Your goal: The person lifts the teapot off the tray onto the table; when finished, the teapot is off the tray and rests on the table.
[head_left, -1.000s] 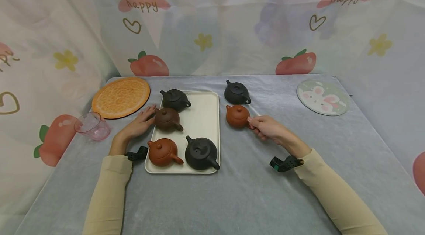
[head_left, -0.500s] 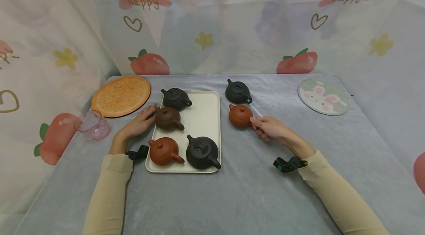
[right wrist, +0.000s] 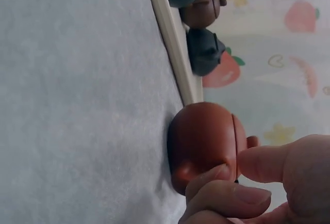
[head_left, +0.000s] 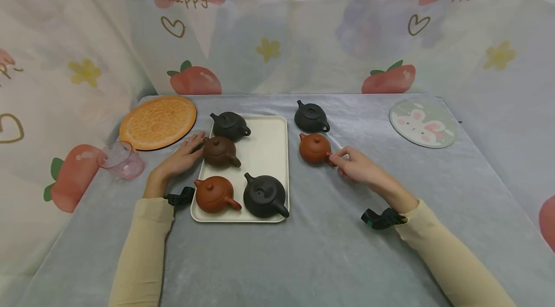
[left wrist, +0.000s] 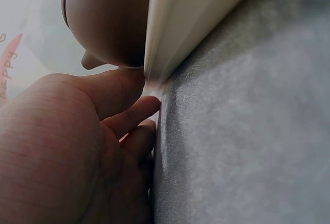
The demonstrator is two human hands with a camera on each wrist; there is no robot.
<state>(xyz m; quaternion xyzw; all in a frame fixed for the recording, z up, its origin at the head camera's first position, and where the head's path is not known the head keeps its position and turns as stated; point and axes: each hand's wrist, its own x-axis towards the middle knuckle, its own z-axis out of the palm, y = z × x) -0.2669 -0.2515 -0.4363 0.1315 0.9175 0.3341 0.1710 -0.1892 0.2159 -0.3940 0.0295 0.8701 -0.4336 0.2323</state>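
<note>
My right hand (head_left: 357, 167) is at the handle of an orange-brown clay teapot (head_left: 314, 148), which stands on the cloth right of a cream tray (head_left: 264, 140). In the right wrist view the thumb (right wrist: 265, 163) and curled fingers close in around the handle side, hiding most of the handle. My left hand (head_left: 178, 162) rests with extended fingers along the tray's left edge; its thumb (left wrist: 121, 91) touches the tray wall. Beside it on the tray sits a dark brown teapot (head_left: 219, 151). Behind that is a black teapot (head_left: 231, 126); in front are another orange-brown teapot (head_left: 214, 194) and a larger black one (head_left: 263, 196).
Just behind the right-hand teapot stands a black teapot (head_left: 311, 116) on the cloth. A round orange mat (head_left: 158, 122) and a pink clear glass (head_left: 121, 160) are at left. A round rabbit-print mat (head_left: 422, 124) lies at far right. A printed curtain hangs behind the table.
The orange-brown teapot shifted slightly right with my right hand. Since then that hand has drawn a little to the right, its fingers spread more at the handle. My left hand stays at the tray.
</note>
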